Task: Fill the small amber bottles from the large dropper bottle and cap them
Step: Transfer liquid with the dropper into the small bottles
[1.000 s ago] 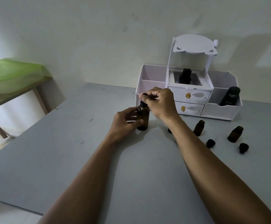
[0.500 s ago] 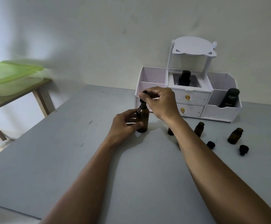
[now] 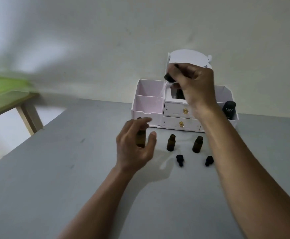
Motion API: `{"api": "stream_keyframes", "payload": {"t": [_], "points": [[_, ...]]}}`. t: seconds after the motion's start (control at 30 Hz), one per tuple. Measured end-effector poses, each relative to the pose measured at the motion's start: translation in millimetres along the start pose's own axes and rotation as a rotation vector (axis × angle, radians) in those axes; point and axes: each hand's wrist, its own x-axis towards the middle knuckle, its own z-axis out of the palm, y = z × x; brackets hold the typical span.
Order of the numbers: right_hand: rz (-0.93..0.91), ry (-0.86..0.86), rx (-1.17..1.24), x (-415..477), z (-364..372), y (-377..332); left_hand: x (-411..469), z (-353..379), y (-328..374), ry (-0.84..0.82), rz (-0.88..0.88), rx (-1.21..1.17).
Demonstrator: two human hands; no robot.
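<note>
Head view: the only camera, looking down over both forearms.
Right hand [image 3: 195, 87]: raised in front of the white organizer [image 3: 149, 102], fingers pinching the black top of the dropper [image 3: 168, 78]. Its clear glass tube slants down and to the left, and is blurred.
Left hand [image 3: 134, 145]: low over the table, fingers and thumb curved round the large bottle [image 3: 141, 139]. The blur hides whether they press on it or stand just off it.
Large bottle: upright on the table [image 3: 68, 178], its mouth hidden behind the fingers, just in front of the organizer's left corner.
Small bottles: two, upright and uncapped, one [image 3: 171, 143] just right of the left thumb and the other [image 3: 197, 144] beside the right forearm, with a gap between them.
Caps: two black ones [image 3: 180, 159] [image 3: 209, 160] lie on the table, each just nearer the camera than a small bottle.
Organizer: stands at the table's far edge by the wall. It has two drawers, a black bottle [image 3: 229, 108] in its right bin, and a dark item in the middle bin that is partly hidden by the right hand.
Table edges: the left edge runs diagonally toward the near left, with a wooden side table [image 3: 28, 114] beyond it.
Open room: a broad bare grey surface lies left of the left arm and between the two forearms.
</note>
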Motion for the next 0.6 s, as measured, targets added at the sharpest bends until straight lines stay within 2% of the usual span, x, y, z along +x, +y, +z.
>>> {"api": "stream_keyframes", "payload": {"t": [0.1, 0.2, 0.27, 0.47, 0.6], "points": [[0.017, 0.033, -0.022, -5.0, -27.1, 3.7, -9.8, 21.0, 15.5, -0.147, -0.138, -0.102], [0.065, 0.058, -0.051, -9.4, -49.3, 15.4, -19.1, 39.7, 15.2, -0.396, -0.431, -0.157], [0.098, 0.049, -0.080, -12.1, -57.0, 25.7, -21.3, 49.0, 9.2, -0.507, -0.583, -0.135], [0.159, -0.035, -0.170, -18.6, -58.3, 47.7, -11.6, 63.4, -2.2, -0.558, -0.773, -0.134], [0.186, -0.054, -0.183, -19.6, -56.3, 52.6, -10.8, 66.3, -6.4, -0.575, -0.789, -0.122]]}}
